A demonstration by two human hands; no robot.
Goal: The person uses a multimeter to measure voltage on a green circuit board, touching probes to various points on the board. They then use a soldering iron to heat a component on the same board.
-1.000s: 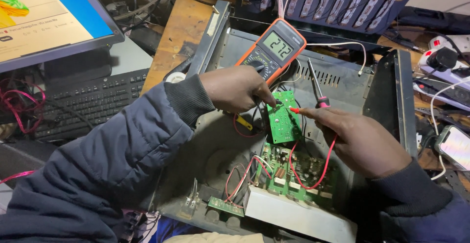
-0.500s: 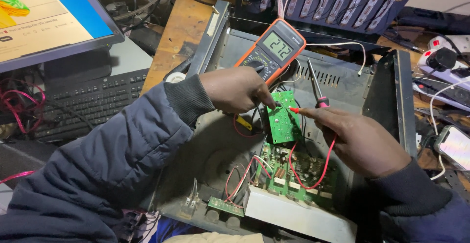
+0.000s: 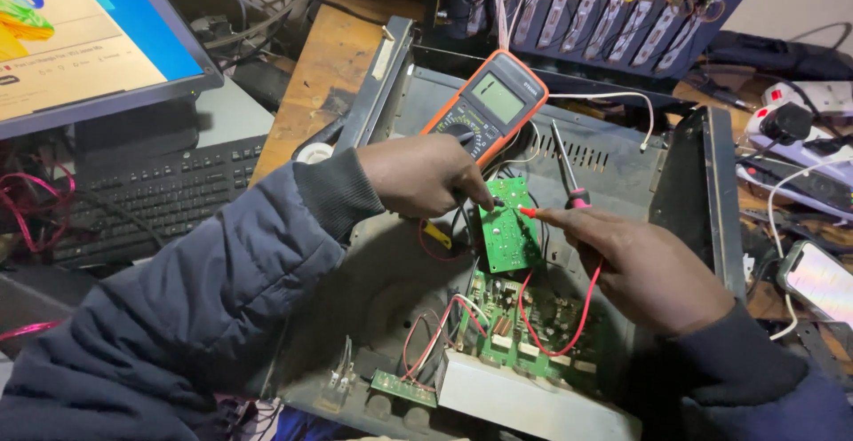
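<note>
My left hand point(image 3: 426, 174) pinches a black probe against the top left of a small green circuit board point(image 3: 508, 232) that stands tilted inside an open grey metal chassis point(image 3: 693, 192). From the right, my right hand point(image 3: 644, 268) presses a red probe tip point(image 3: 528, 212) to the same board; its red lead point(image 3: 569, 325) loops down over a larger green board point(image 3: 524, 321). An orange multimeter point(image 3: 489, 103) lies behind the hands, its display lit.
A screwdriver with a red handle point(image 3: 569, 174) rests in the chassis. A black keyboard point(image 3: 160, 192) and a monitor point(image 3: 80, 41) sit at left. A phone point(image 3: 817, 281), plugs and cables lie at right. A panel of blue parts point(image 3: 613, 15) stands at the back.
The multimeter reading has changed. Both hands stay on the small board with only slight shifts.
</note>
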